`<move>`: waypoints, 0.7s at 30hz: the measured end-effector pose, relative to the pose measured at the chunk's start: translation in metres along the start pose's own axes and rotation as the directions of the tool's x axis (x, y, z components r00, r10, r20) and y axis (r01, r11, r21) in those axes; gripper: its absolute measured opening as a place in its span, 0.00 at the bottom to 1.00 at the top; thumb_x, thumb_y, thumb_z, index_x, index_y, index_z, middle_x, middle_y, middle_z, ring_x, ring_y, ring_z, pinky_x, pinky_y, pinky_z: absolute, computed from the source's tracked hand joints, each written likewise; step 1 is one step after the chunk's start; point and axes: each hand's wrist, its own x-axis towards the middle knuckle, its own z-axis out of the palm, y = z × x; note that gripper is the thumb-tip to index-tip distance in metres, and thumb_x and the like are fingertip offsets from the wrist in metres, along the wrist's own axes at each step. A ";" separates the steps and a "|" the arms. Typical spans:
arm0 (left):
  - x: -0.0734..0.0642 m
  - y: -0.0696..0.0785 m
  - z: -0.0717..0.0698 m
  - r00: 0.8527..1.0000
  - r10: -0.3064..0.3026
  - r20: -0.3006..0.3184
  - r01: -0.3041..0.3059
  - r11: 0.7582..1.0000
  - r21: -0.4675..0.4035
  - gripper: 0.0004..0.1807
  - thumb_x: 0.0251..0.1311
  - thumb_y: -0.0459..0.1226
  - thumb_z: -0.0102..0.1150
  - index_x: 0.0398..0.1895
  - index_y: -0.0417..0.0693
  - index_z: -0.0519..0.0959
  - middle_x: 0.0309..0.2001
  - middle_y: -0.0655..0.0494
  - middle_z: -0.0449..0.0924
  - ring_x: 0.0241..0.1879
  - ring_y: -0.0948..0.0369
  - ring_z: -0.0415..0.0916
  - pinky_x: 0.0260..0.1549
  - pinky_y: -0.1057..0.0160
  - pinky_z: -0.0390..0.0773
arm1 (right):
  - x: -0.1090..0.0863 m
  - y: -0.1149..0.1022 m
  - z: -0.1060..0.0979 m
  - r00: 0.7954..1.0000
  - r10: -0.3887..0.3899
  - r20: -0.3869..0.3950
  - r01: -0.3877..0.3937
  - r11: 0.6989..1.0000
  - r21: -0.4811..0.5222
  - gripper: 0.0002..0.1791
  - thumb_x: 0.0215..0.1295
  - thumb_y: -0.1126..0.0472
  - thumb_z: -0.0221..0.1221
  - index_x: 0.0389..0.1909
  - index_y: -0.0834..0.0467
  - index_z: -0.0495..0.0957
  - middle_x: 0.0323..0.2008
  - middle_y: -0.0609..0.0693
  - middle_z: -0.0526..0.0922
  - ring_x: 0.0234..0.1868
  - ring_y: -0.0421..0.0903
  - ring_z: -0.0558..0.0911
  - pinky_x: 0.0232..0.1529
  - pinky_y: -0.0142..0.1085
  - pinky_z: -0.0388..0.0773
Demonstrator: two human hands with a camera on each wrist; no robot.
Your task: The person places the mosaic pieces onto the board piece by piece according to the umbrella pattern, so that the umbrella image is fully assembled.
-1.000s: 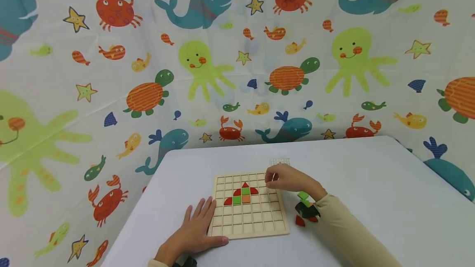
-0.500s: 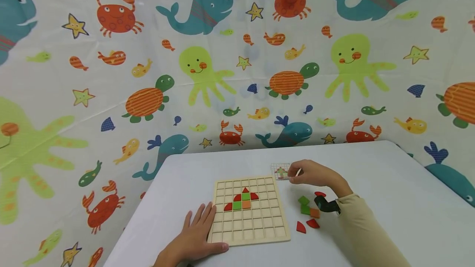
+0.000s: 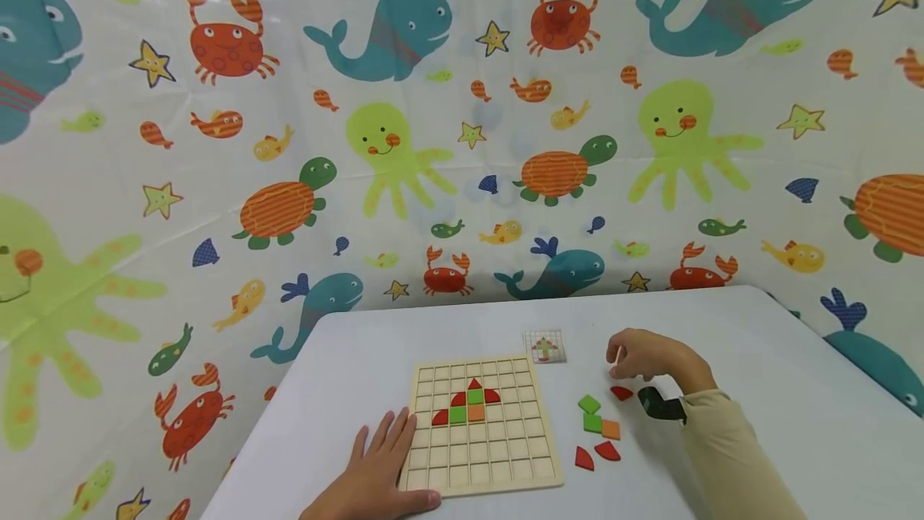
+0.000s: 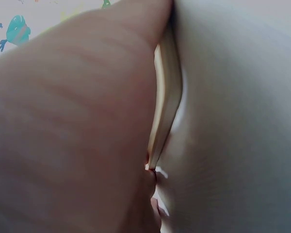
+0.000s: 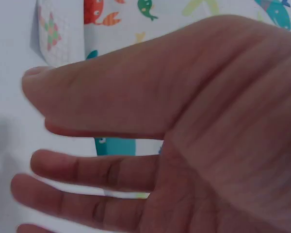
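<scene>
left hand [image 3: 378, 464]: fingers wide, touching board [image 3: 498, 449] | right hand [image 3: 650, 356]: fingers relaxed, near red piece [image 3: 622, 393] | card [image 3: 545, 347]: toward worktop [image 3: 447, 335] far edge

We note the grid board [image 3: 498, 451] of matt pale wood, smooth-faced tiles [image 3: 593, 423], a smooth worktop [image 3: 765, 367] and a matt cloth sleeve [image 3: 732, 448]; the creased backdrop [image 3: 476, 199] we cannot identify as cloth or plastic.

A long, plain beige sleeve [image 3: 739, 452] covered the person's right arm down to its cuff [image 3: 697, 404]. Just beyond that I saw a chunky black device [image 3: 652, 403] worn at the wrist. The right hand [image 3: 653, 355] and left hand [image 3: 381, 465] were bare.
</scene>
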 end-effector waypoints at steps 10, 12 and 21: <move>-0.002 0.001 0.002 1.000 -0.013 0.008 0.013 1.000 0.002 0.73 0.49 0.78 0.64 0.87 0.40 0.52 0.86 0.43 0.46 0.84 0.38 0.35 0.73 0.26 0.25 | 0.002 0.008 0.019 0.990 0.141 0.008 -0.140 0.990 -0.023 0.11 0.65 0.66 0.73 0.36 0.60 0.78 0.31 0.54 0.78 0.34 0.51 0.78 0.36 0.42 0.83; -0.003 0.002 0.002 1.000 -0.011 0.009 0.011 1.000 0.004 0.72 0.50 0.77 0.64 0.87 0.40 0.52 0.86 0.43 0.46 0.84 0.38 0.36 0.73 0.27 0.25 | 0.003 0.007 0.021 0.990 0.140 0.005 -0.140 0.990 -0.024 0.12 0.64 0.67 0.73 0.36 0.60 0.77 0.30 0.54 0.78 0.33 0.51 0.78 0.35 0.41 0.81; -0.005 0.004 0.001 1.000 -0.007 -0.004 0.007 1.000 0.014 0.71 0.50 0.76 0.65 0.87 0.41 0.53 0.86 0.43 0.46 0.84 0.39 0.36 0.74 0.27 0.26 | 0.010 0.004 0.025 0.992 0.127 0.019 -0.127 0.991 -0.030 0.10 0.63 0.72 0.69 0.37 0.62 0.76 0.31 0.55 0.78 0.32 0.51 0.79 0.36 0.40 0.82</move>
